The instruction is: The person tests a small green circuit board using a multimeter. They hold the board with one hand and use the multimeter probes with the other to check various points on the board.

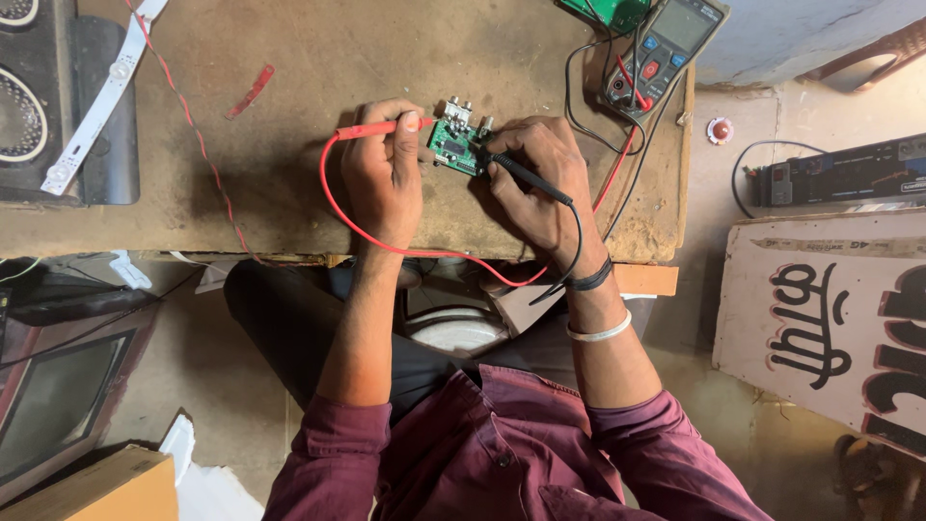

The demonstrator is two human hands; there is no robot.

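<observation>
My left hand [384, 174] grips a red test probe [371, 128], its tip pointing right toward a small green circuit board [453, 145] lying on the worn wooden bench [289, 193]. My right hand [540, 188] holds a black test probe [531, 178] like a pen, its tip touching the board's right edge. Red and black leads loop off the bench's front edge and run back to a grey multimeter [666, 48] at the back right.
A white LED strip [101, 96] and a dark speaker cabinet [34, 96] lie at the left. Another green board [608, 12] sits beside the multimeter. On the floor are an old screen [58, 405], a painted sign board [830, 318] and a black electronic unit [839, 174].
</observation>
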